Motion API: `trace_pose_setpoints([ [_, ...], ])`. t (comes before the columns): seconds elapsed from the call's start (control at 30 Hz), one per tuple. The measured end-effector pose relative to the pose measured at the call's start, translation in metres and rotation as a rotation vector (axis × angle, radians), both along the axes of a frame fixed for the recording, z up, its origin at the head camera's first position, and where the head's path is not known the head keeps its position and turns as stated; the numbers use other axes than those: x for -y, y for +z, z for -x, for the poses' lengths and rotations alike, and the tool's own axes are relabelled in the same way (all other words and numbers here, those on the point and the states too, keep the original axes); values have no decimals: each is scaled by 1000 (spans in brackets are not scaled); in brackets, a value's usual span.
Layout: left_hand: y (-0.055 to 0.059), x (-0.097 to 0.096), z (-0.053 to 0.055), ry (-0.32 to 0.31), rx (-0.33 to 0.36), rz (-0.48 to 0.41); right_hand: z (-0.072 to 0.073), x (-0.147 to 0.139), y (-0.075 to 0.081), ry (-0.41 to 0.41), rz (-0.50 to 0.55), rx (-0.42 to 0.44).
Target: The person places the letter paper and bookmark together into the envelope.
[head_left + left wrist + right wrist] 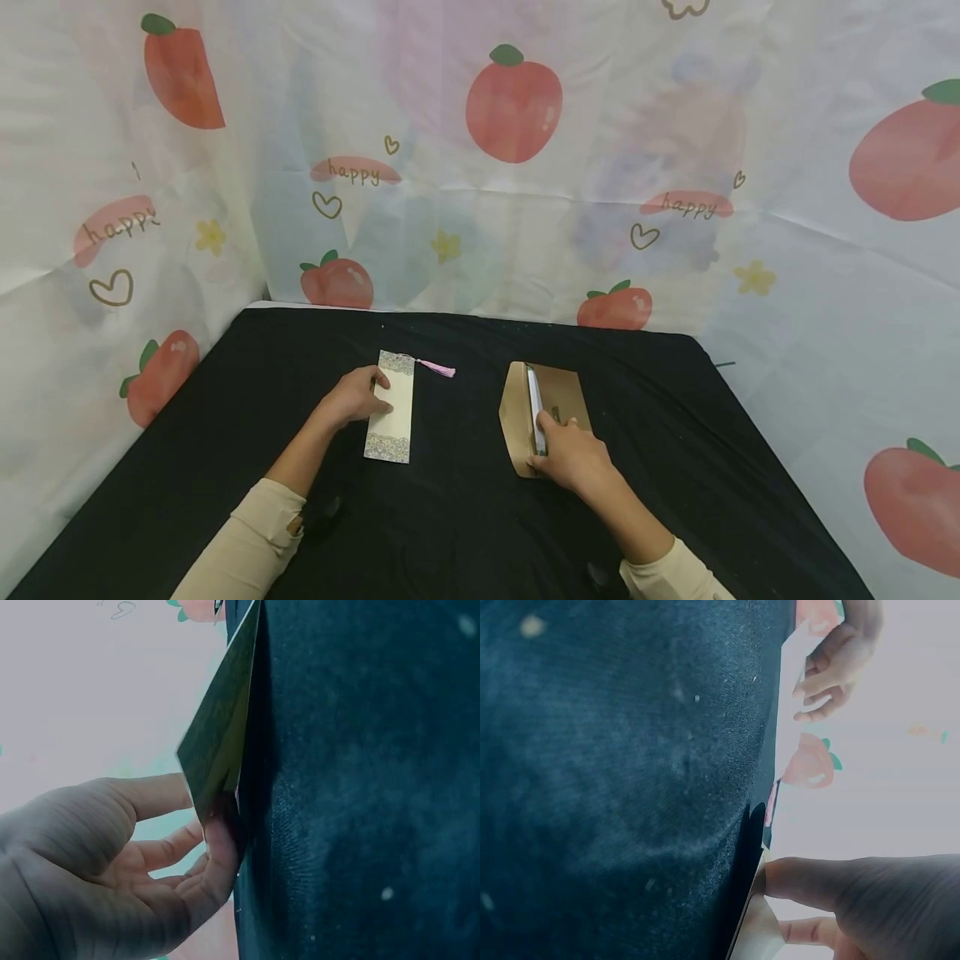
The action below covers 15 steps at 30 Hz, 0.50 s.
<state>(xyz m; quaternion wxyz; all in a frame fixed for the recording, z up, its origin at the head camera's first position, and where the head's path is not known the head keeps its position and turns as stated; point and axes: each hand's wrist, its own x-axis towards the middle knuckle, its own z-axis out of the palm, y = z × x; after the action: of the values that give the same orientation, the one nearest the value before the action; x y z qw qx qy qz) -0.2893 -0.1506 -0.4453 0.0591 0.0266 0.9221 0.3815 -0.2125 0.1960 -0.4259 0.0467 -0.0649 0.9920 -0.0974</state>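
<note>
On the left of the head view lies a cream bookmark (396, 417) with silvery lace-patterned ends and a pink tassel (437, 367). My left hand (357, 396) pinches its left edge; the left wrist view has the bookmark (219, 731) tilted, thumb and fingers on its edge. To the right is a brown paper envelope (562, 387), flap open to the left, with a white insert (534, 400) showing at its mouth. My right hand (573, 454) grips the envelope's near part, thumb by the mouth, as the right wrist view confirms at the envelope's edge (756, 934).
Black cloth (465, 517) covers the table. Fruit-printed fabric (513, 242) hangs behind and along both sides. Between bookmark and envelope runs a stretch of the cloth.
</note>
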Motion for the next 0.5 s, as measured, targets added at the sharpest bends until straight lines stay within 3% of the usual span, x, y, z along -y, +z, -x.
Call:
trace_pose_setpoints([
  [0.5, 1, 5, 3, -7, -46, -88, -2, 0, 3, 5, -7, 0],
])
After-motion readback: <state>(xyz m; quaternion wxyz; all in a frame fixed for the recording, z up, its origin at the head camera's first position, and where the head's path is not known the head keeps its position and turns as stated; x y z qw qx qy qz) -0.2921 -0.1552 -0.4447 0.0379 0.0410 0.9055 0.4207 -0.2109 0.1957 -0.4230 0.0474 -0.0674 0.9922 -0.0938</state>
